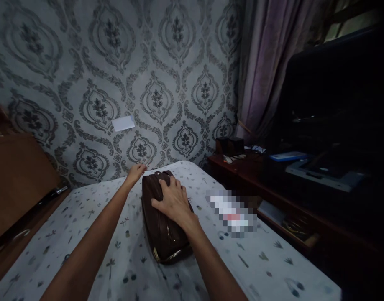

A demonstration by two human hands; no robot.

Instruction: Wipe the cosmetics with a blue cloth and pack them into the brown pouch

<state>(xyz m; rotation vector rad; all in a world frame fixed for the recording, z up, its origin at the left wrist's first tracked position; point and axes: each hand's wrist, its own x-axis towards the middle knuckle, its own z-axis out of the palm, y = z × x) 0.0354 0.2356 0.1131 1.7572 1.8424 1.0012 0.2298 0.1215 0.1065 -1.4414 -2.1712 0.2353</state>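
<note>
A dark brown leather-like bag (152, 217) lies on the patterned white sheet (116, 267). It has a gold-coloured zipper along its near edge and another on top. My right hand (173, 198) rests on the bag's upper face with its fingers spread. Just past the bag's far left corner is my left hand (137, 172), its fingers curled together; whether anything is in them is hidden. A small loop or handle (159, 172) shows at the bag's far end.
To the right of the bag, a pixelated item (231, 213) lies on the sheet. Beyond it stand a dark wooden desk (217, 163) with an open drawer (308, 240), small black speakers (229, 146) and a large dark screen-like shape (330, 92). A brown board (19, 175) rises at left.
</note>
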